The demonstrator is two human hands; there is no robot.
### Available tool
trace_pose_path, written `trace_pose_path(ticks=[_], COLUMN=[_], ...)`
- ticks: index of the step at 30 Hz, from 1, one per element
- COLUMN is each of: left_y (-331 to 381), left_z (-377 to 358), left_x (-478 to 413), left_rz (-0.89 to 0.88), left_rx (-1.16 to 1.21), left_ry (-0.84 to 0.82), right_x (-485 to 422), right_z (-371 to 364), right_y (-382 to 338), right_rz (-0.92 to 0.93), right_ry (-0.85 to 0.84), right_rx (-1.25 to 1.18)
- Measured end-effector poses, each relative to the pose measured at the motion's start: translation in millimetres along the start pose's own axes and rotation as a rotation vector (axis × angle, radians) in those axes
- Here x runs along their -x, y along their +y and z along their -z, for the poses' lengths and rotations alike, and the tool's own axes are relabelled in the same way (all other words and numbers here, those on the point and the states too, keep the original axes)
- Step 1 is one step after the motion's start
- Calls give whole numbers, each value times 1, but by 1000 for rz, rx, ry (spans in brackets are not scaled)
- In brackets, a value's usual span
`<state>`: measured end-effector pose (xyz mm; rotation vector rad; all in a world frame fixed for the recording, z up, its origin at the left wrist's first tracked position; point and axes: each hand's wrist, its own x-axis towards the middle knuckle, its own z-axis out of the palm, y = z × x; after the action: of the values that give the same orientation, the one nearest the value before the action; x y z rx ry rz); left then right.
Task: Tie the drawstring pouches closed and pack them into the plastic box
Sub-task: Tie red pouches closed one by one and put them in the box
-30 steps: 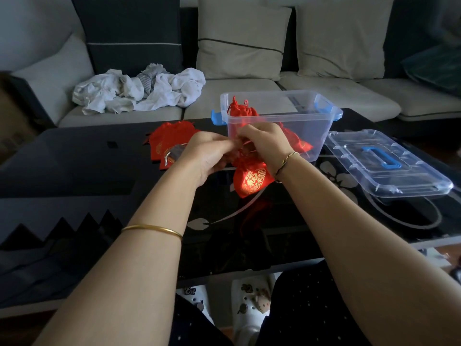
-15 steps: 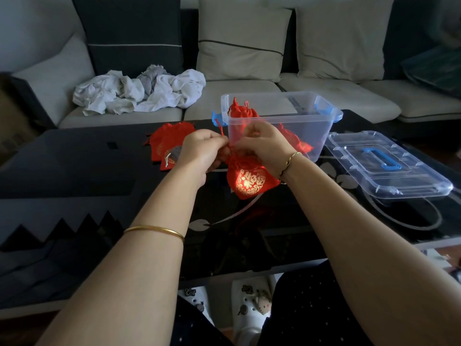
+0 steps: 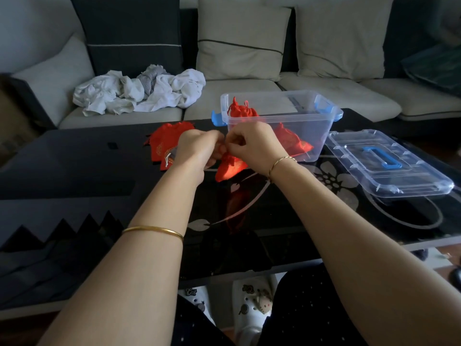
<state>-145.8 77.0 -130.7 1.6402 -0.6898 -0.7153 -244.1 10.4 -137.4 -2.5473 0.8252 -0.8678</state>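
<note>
Over the table (image 3: 74, 171) centre, just before the box (image 3: 314, 132): L hand (image 3: 199, 147) & R hand (image 3: 253, 146), fingers curled, pinch the neck of a red pouch (image 3: 230, 169), close together prob. to knot its cord. Spare pouches (image 3: 162, 143) lie toward far edge.

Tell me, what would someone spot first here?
The left hand and right hand pinch a bright red pouch over the dark table. Just behind stands a clear box with more red pouches inside, its lid lying to the right.
</note>
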Motion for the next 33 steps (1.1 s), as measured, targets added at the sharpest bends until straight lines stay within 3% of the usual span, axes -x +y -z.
trace_pose_path(ticks=[3,7,11,22,30,33], left_y=[2,1,2,-3,-4,-6], left_z=[2,4,0,-6,-5,-2], left_x=[0,0,3,3,-2,-6], left_rz=[-74,-367,-600,-661,-669,-652], left_rx=[-124,-269,-501,-699,-712,-718], left_ry=[-42,67,43,133,123,106], right_x=[-1,3,4,5,8,6], right_z=[-2,-2,0,8,8,9], right_y=[6,11,12,9,16,30], right_rz=[-173,-500,-612,-765,-611,-482], right_ry=[-24,-20,-11,-65,-156,-61], right_rx=[-151,-641,-854,-1162,-1107,-775])
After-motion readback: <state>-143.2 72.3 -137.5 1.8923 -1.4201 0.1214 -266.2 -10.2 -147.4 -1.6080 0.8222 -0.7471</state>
